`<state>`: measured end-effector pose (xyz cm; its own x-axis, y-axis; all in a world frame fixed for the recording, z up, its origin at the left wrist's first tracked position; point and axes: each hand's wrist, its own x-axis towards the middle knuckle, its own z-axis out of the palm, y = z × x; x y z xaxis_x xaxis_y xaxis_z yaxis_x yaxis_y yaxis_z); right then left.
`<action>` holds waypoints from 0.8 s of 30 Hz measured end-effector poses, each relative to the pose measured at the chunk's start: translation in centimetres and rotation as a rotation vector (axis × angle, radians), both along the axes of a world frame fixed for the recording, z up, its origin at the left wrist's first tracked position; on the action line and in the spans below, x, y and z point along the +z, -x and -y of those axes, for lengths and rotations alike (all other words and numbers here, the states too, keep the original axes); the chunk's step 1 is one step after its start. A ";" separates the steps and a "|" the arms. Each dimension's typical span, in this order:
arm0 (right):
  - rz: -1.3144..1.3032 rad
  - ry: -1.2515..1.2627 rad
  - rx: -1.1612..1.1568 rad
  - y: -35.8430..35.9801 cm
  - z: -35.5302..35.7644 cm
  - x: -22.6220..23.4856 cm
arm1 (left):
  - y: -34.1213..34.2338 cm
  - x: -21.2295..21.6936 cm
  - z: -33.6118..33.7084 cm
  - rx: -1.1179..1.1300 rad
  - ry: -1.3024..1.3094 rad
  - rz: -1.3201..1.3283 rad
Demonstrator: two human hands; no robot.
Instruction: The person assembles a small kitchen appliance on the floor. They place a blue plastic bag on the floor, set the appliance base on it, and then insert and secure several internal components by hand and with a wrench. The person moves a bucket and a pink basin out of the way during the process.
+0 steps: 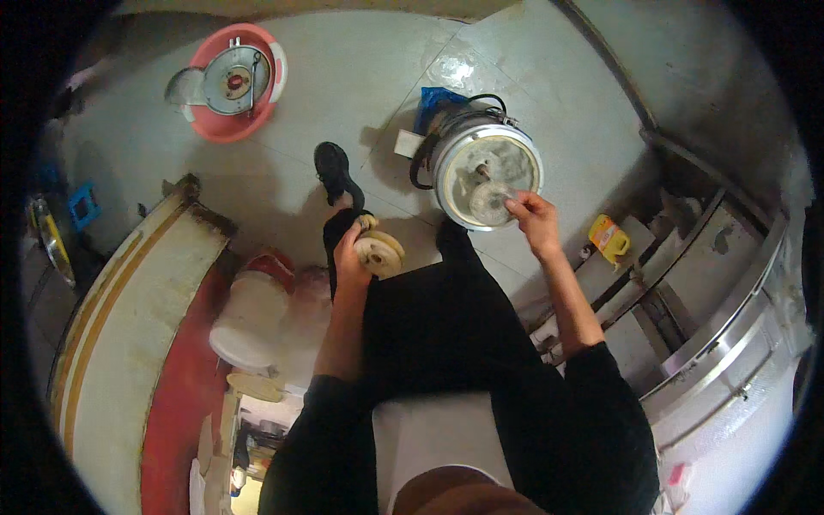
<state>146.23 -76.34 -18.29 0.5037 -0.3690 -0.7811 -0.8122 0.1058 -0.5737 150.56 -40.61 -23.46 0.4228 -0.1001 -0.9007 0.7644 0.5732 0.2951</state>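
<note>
My left hand [350, 256] is closed around a thick, beige, wheel-like disc [380, 255] with a small hole at its centre. Between the thumb and fingers of my right hand [534, 220] is a pale grey, speckled round disc [489, 202]. That disc is over the open top of a round metal machine [494, 131], near its right front edge; I cannot tell whether it touches. A short shaft [482, 170] stands up in the middle of the machine's whitish, wet-looking bowl.
A pink basin [225, 130] holding a round metal lid [225, 69] and a wrench [254, 81] stands far left. Black cables run beside the machine. A yellow plastic jug [609, 240] is by the shelving on the right. White buckets [249, 330] stand left of my legs.
</note>
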 end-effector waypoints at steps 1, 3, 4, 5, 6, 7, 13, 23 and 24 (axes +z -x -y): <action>0.120 0.020 -0.061 0.4 -0.9 -1.5 | 1.1 1.7 -0.1 -0.027 -0.077 -0.129; 0.232 0.139 -0.056 0.5 -1.7 -4.4 | 2.8 4.6 0.7 -0.079 0.015 0.033; 0.278 0.183 -0.108 0.3 -2.2 -5.5 | 3.7 6.2 1.3 -0.116 -0.006 0.128; 0.203 0.296 -0.062 0.0 -2.4 -6.4 | 4.2 7.4 1.9 -0.244 -0.113 0.148; 0.150 0.405 -0.016 -0.3 -2.7 -7.2 | 4.6 8.5 2.5 -0.273 -0.086 0.188; 0.078 0.510 0.025 -0.6 -2.9 -7.7 | 5.2 9.6 3.1 -0.530 -0.271 0.342; 0.071 0.726 0.071 -1.8 -4.2 -9.5 | 6.1 10.3 6.3 -0.794 -0.275 0.495; 0.104 0.833 0.040 -1.8 -5.9 -7.6 | 4.7 11.0 7.1 -0.554 -0.099 0.040; 0.097 0.850 0.052 -1.7 -6.1 -7.1 | 4.3 11.0 6.9 -0.512 -0.092 -0.045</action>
